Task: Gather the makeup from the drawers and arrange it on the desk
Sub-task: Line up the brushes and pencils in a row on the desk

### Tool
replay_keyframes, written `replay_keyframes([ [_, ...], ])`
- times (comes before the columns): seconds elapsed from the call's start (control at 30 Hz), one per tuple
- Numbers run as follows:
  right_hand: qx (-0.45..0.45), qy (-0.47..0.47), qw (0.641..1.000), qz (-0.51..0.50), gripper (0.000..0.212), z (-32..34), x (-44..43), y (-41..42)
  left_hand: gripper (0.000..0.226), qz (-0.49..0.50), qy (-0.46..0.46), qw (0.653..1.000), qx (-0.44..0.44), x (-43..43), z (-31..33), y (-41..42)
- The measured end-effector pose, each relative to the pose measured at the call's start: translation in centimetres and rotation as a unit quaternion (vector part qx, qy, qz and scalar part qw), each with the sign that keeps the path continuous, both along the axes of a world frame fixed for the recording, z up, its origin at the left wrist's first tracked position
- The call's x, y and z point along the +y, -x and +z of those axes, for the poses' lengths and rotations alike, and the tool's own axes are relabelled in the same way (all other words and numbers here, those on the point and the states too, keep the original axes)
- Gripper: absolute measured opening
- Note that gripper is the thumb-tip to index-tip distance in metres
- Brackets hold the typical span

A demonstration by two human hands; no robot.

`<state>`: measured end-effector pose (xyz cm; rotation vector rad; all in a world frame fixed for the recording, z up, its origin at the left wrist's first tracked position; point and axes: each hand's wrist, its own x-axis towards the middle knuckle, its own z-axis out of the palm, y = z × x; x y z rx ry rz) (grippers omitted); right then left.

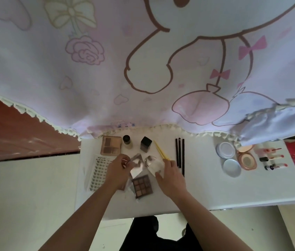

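Observation:
On the white desk (206, 187) my left hand (118, 168) pinches a small shiny packet (137, 163) at its left edge. My right hand (168, 175) grips a clear rounded case (154, 164) beside it. Just below both lies an open brown eyeshadow palette (141, 185). A larger beige palette (110, 145), a pale bottle (127, 142) and a dark square bottle (145, 144) stand in a row at the back. Yellow sticks (160, 150) and three black pencils (179, 153) lie right of them.
A lash sheet (99, 171) lies left of my left hand. At the right sit two round tins (225, 149), an open powder compact (247, 158) and several small tubes (274, 158). A printed pink curtain (143, 69) hangs over the desk's back edge.

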<state>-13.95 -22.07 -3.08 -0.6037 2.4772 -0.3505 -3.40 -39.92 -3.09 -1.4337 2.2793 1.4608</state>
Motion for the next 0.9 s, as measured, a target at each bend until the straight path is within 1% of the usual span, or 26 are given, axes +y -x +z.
replay_keyframes([
  [0.03, -0.007, 0.011, 1.000, -0.009, 0.053, 0.3, 0.0, 0.0, 0.012, 0.067, -0.059, 0.996, 0.014, -0.2, 0.3, -0.2],
  [0.1, -0.031, 0.059, 0.998, -0.022, 0.048, 0.8, -0.1, 0.0, 0.012, 0.167, -0.191, 0.966, 0.044, -0.6, 1.4, -0.7],
  [0.17, -0.059, 0.142, 0.988, -0.030, 0.039, 1.5, -0.3, 0.0, 0.018, 0.214, -0.300, 0.927, 0.075, -0.9, 2.4, -1.1],
  [0.23, -0.097, 0.228, 0.968, -0.031, 0.041, 2.8, -0.6, 0.1, 0.015, 0.237, -0.347, 0.903, 0.088, -1.0, 3.3, -1.2],
  [0.33, -0.158, 0.314, 0.936, -0.015, 0.048, 5.0, -0.7, -0.2, 0.014, 0.241, -0.351, 0.901, 0.083, -0.3, 4.9, -0.6],
  [0.4, -0.162, 0.344, 0.925, -0.001, 0.045, 6.2, -0.4, -0.6, 0.014, 0.221, -0.349, 0.907, 0.078, 0.4, 5.7, -0.1],
  [0.47, -0.141, 0.362, 0.921, -0.003, 0.036, 7.0, 0.3, -0.8, 0.015, 0.198, -0.353, 0.911, 0.074, 1.2, 6.3, 0.5],
  [0.57, -0.115, 0.348, 0.930, -0.018, 0.029, 8.0, 2.0, -0.7, 0.024, 0.165, -0.369, 0.910, 0.091, 2.6, 7.0, 1.5],
  [0.67, -0.053, 0.335, 0.940, -0.044, 0.027, 9.0, 4.0, -0.5, 0.038, 0.127, -0.424, 0.885, 0.143, 4.1, 7.8, 2.3],
  [0.73, -0.009, 0.349, 0.935, -0.069, 0.030, 9.9, 5.3, -0.5, 0.044, 0.076, -0.454, 0.872, 0.166, 5.3, 8.2, 2.8],
  [0.77, 0.004, 0.354, 0.932, -0.080, 0.031, 10.3, 6.0, -0.5, 0.044, 0.050, -0.456, 0.871, 0.176, 6.0, 8.4, 3.0],
  [0.83, 0.011, 0.358, 0.929, -0.093, 0.025, 11.1, 7.1, -0.7, 0.044, 0.005, -0.439, 0.878, 0.190, 7.4, 8.9, 3.3],
  [0.9, 0.007, 0.364, 0.926, -0.100, 0.018, 11.7, 8.2, -1.0, 0.046, -0.009, -0.411, 0.890, 0.200, 8.8, 9.5, 3.6],
])
